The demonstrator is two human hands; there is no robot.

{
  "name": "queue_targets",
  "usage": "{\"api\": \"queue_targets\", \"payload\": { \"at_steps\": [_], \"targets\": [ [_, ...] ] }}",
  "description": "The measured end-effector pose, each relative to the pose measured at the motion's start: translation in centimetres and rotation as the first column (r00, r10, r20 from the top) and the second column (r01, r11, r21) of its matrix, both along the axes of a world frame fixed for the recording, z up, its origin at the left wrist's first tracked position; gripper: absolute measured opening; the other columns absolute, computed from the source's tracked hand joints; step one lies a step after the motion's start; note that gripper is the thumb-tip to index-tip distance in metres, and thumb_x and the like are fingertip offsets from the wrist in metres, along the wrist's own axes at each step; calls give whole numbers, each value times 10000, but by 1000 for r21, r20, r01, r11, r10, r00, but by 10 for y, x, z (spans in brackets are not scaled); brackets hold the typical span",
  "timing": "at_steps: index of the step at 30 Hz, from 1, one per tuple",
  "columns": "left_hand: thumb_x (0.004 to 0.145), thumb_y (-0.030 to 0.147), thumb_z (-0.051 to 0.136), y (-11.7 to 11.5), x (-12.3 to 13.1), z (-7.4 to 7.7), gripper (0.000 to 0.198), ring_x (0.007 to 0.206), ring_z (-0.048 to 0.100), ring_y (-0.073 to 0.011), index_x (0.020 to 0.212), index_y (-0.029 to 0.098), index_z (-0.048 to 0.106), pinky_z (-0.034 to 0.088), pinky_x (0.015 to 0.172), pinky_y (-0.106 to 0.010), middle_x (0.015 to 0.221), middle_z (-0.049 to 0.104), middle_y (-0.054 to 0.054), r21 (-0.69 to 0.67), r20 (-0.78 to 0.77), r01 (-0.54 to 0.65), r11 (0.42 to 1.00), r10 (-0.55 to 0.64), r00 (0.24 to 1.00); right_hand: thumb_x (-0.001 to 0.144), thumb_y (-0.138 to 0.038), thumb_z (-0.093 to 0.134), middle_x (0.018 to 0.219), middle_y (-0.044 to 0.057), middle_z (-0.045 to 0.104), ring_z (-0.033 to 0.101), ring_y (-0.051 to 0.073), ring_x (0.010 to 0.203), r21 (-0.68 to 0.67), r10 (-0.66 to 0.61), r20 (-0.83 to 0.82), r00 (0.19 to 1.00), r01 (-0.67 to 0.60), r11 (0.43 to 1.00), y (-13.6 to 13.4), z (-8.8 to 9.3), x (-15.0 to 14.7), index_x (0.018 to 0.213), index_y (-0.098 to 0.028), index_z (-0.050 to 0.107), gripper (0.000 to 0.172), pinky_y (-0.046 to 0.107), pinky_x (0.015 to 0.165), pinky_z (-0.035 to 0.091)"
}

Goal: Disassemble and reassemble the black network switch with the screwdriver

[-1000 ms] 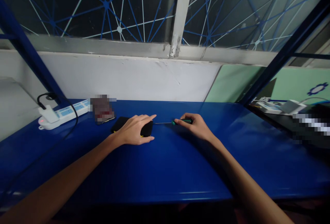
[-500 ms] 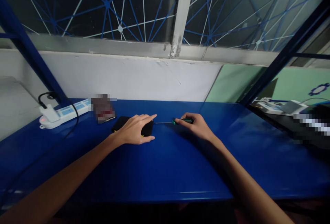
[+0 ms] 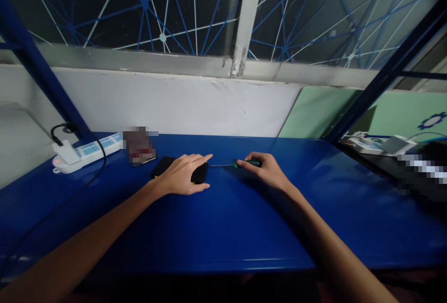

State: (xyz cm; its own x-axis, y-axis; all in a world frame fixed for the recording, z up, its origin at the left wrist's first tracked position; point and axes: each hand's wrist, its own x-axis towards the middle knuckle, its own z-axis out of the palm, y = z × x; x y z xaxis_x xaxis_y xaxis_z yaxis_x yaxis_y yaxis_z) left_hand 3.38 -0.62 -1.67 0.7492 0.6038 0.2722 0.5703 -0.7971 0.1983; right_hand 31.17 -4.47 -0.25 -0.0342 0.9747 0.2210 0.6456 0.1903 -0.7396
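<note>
My left hand (image 3: 179, 175) lies over a flat black case (image 3: 199, 174) with bits of yellow along its near edge. Its thumb stretches along the near side and the fingers reach across the top, holding the case against the table. In my right hand (image 3: 267, 168), closed fingers grip the green and black handle of a screwdriver (image 3: 240, 164). The thin metal shaft points left, its tip at the right end of the case. Whether the tip sits in the case or only touches it, I cannot tell. My left hand hides the middle of the case.
On the blue table (image 3: 223, 228), a white power strip (image 3: 92, 151) with a plugged-in adapter stands at the back left, its black cable (image 3: 87, 184) trailing forward. A blurred packet (image 3: 139, 147) lies behind the case. Blue frame posts rise at both sides. Another white device (image 3: 398, 144) is at far right.
</note>
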Motion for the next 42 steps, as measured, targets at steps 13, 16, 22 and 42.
{"api": "queue_targets", "payload": {
  "at_steps": [13, 16, 22, 42],
  "targets": [
    [826, 549, 599, 1, 0, -4, 807, 1141, 564, -316, 1493, 183, 329, 451, 922, -474, 1320, 574, -150, -8, 15, 2, 1000, -1, 1000, 838, -605, 541, 507, -33, 423, 353, 99, 462, -212, 97, 0, 995, -95, 973, -1, 1, 6, 641, -177, 578, 473, 269, 458, 231],
    [828, 551, 599, 1, -1, -4, 806, 1140, 565, -311, 1490, 178, 332, 453, 918, -469, 1322, 573, -149, 7, 22, 5, 1000, -5, 1000, 796, -591, 608, 535, -22, 466, 376, 101, 473, -261, 120, 8, 993, -114, 959, 1, 0, 11, 734, -152, 682, 450, 270, 458, 254],
    [832, 533, 602, 1, 0, -3, 782, 1131, 573, -309, 1482, 177, 350, 453, 918, -462, 1315, 580, -151, 17, 16, 6, 1000, -7, 1000, 681, -542, 742, 594, -7, 530, 437, 123, 535, -240, 165, 19, 986, -156, 958, 7, -10, 17, 701, -163, 654, 390, 269, 479, 305],
    [827, 547, 606, 2, 0, -3, 810, 1129, 575, -309, 1499, 207, 311, 449, 913, -459, 1300, 587, -143, 26, 7, 5, 1000, -5, 1000, 819, -558, 601, 637, 23, 573, 437, 127, 555, -153, 172, 64, 983, -160, 975, 1, -3, 8, 797, -154, 683, 413, 271, 494, 292]
  ]
}}
